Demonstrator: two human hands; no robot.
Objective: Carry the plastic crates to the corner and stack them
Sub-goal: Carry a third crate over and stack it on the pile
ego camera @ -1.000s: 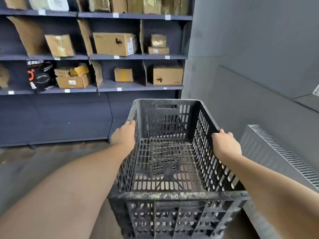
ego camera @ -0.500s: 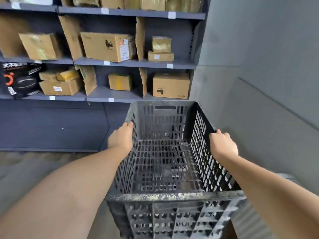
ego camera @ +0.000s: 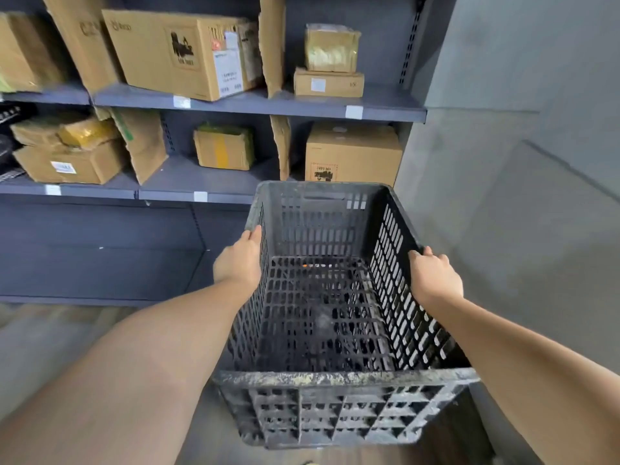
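- Your left hand [ego camera: 239, 260] grips the black slatted plastic crate [ego camera: 335, 384] by its left rim.
- Your right hand [ego camera: 434, 278] curls over the right rim.
- Cardboard boxes [ego camera: 352, 152] fill the grey shelving [ego camera: 268, 105] ahead.

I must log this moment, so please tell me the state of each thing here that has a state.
black plastic crate: empty, upright, held in the air
left hand: grips the crate's left rim
right hand: grips the crate's right rim
large cardboard box: closed, on the upper shelf

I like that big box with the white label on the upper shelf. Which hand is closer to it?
Left. The left hand grips the black plastic crate's left rim below the box; the right hand is farther right.
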